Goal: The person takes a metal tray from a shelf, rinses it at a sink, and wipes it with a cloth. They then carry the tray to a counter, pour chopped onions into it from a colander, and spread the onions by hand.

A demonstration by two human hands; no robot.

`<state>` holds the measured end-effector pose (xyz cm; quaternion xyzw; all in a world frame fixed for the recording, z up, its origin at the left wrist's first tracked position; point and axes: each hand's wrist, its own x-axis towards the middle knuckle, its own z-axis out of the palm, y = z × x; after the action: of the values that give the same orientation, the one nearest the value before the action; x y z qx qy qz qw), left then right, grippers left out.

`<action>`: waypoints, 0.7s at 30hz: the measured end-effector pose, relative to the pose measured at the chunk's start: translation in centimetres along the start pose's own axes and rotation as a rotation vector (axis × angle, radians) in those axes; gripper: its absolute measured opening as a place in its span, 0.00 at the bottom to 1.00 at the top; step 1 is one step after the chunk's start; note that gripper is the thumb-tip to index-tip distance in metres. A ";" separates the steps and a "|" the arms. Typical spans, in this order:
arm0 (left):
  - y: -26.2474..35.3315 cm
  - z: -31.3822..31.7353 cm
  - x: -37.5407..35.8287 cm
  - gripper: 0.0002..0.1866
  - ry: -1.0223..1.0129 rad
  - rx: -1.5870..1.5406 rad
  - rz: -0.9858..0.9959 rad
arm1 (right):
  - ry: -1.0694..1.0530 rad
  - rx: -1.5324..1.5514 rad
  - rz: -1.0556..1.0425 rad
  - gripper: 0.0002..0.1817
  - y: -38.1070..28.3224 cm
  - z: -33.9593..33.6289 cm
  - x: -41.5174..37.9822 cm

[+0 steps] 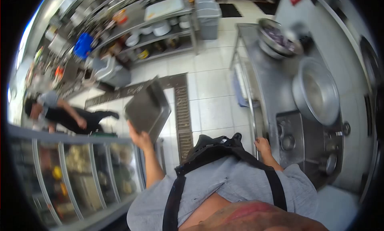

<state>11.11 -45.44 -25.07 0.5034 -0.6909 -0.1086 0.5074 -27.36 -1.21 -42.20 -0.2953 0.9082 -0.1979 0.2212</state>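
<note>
My left hand [141,138] grips a rectangular stainless steel pan [145,111] by its near edge and holds it tilted above the floor, over the drain area. My right hand [262,145] is low by the front edge of the steel sink counter [269,87], its fingers curled; I cannot tell what, if anything, is inside them. Just beyond it lies the sink basin [294,125] with small round metal bowls [288,142] in it. A large aluminium basin [316,91] stands on the counter behind the sink.
A glass-topped display case [92,171] stands close on my left. Past it, another person [64,113] in a dark apron leans forward. A floor drain grate [183,119] runs ahead. Grey bins [208,17], steel shelving [160,21] and a bowl of purple food [280,39] are farther off.
</note>
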 end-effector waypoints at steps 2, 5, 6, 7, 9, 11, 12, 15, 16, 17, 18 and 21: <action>-0.2 0.1 3.0 0.43 -0.010 -0.019 -0.117 | -0.079 -0.150 -0.017 0.15 0.8 1.8 0.7; -1.8 2.8 8.0 0.44 0.152 -0.032 0.047 | -0.215 -0.169 0.152 0.12 -0.3 0.9 2.3; -1.6 3.6 9.9 0.44 0.205 -0.030 0.075 | -0.234 -0.188 0.118 0.12 -0.4 1.0 3.1; -0.7 4.3 11.8 0.44 0.232 -0.057 0.065 | -0.190 -0.235 0.051 0.11 -0.4 1.0 4.2; -1.6 5.9 15.2 0.44 0.284 -0.034 0.087 | -0.131 -0.276 -0.039 0.11 -3.2 0.3 8.2; -1.1 6.9 17.8 0.43 0.325 -0.023 0.060 | -0.146 -0.032 0.269 0.10 -10.3 -2.9 10.7; -1.2 7.5 19.1 0.43 0.340 -0.010 0.036 | -0.134 0.085 0.273 0.11 -10.6 -2.2 12.7; -2.5 9.4 22.4 0.43 0.329 0.033 0.059 | -0.157 -0.227 0.001 0.11 -5.0 4.2 22.0; -2.1 9.9 23.2 0.42 0.332 0.026 0.084 | -0.268 -0.282 -0.034 0.11 -5.5 4.2 24.8; -2.2 10.4 24.1 0.42 0.353 0.044 0.080 | -0.275 -0.288 -0.061 0.11 -7.8 3.6 27.0; -2.7 10.6 24.7 0.41 0.345 0.099 0.073 | -0.235 -0.257 0.012 0.11 -10.1 3.1 29.1; -4.6 11.3 26.4 0.40 0.418 0.136 0.034 | -0.296 -0.242 0.050 0.11 -19.4 1.2 38.1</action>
<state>5.16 -72.98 -17.69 0.5363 -0.5848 0.0536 0.6063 -45.78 -39.73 -44.60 -0.3229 0.8899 -0.0359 0.3201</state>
